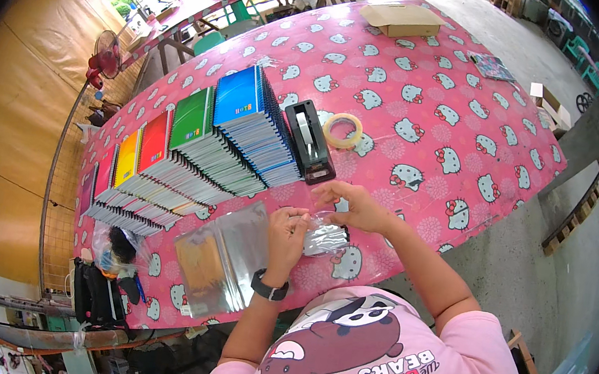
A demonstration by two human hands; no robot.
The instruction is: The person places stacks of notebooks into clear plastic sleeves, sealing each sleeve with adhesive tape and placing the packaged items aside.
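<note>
Handling a shiny clear packet takes up both hands; it lies on the surface, close to the person's body, and its contents are hard to make out. The left hand pinches the packet's upper edge between thumb and fingers. The right hand hovers just beside it, fingers curled and loosely parted — whether they grip a bit of film, I cannot tell.

Work on this packet looks under way rather than finished. To the left, clear plastic sheets lie flat, apparently unused. Beyond the hands stands a black tape dispenser, with a roll of tape lying loose beside it. Spiral notebooks stand in tall, tidy stacks by cover colour, blue nearest the dispenser — seemingly much remains, though no finished pile can be identified. Farther off, an open cardboard box rests on the patterned pink surface.
</note>
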